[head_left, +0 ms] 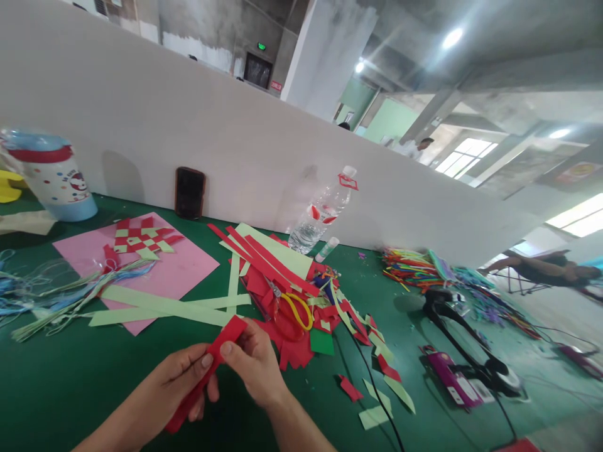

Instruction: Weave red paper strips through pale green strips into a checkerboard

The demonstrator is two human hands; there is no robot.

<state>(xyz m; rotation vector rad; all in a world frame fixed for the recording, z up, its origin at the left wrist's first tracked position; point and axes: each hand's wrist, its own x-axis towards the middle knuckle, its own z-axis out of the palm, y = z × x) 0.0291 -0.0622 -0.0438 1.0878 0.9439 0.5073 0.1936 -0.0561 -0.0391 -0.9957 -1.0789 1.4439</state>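
A red paper strip (230, 331) runs slantwise between my two hands, low in the view. My left hand (183, 380) grips its lower length, fingers closed around it. Near the strip's upper end my right hand (254, 364) pinches it between thumb and fingers. Just beyond, pale green paper strips (188, 309) cross on the table and partly over a pink sheet (188, 263). On that sheet lies a red and pale green woven paper piece (144, 237). Yellow-handled scissors (296, 311) rest on red paper to the right of my hands.
A water bottle (320, 216), a glue stick (326, 250) and a phone (190, 193) stand along the white partition. At left are a cup (56, 179) and tangled strings (61, 295). Paper scraps, a black cable (372, 383), a headband device (471, 351) and colourful sticks (414, 267) lie right.
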